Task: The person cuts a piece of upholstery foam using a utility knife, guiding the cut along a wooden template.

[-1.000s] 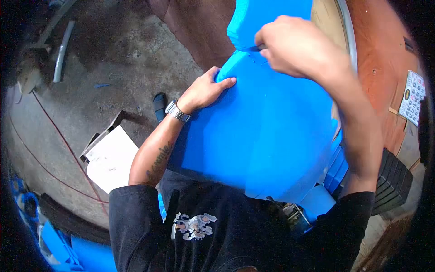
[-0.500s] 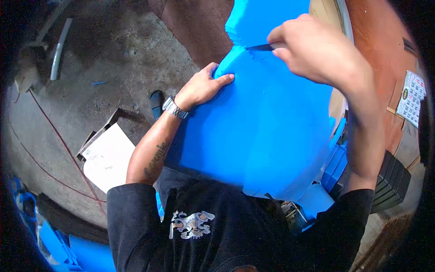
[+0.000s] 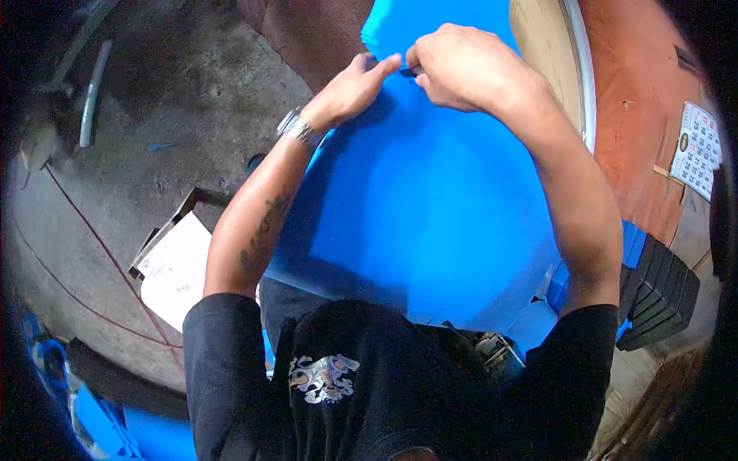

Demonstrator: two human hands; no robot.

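A thick blue stack of foam-like sheets lies before me, running from my lap to the far edge. In my right hand, pinched fingers hold a knife whose dark blade shows only as a short piece against the blue. My left hand is at the stack's left edge, close to the knife. Its thumb stretches toward the right hand's fingertips, apart from the fingers. Much of the blade and the stack's narrowed part is hidden behind both hands.
A pale wooden surface with a metal rim shows beyond the stack. Right are a calendar and a dark ribbed stack. At left, a white board and a red cord lie over the concrete floor.
My left hand has let go of its lower hold and moved up and right along the edge. My right hand has shifted left with the knife, bringing both hands close together.
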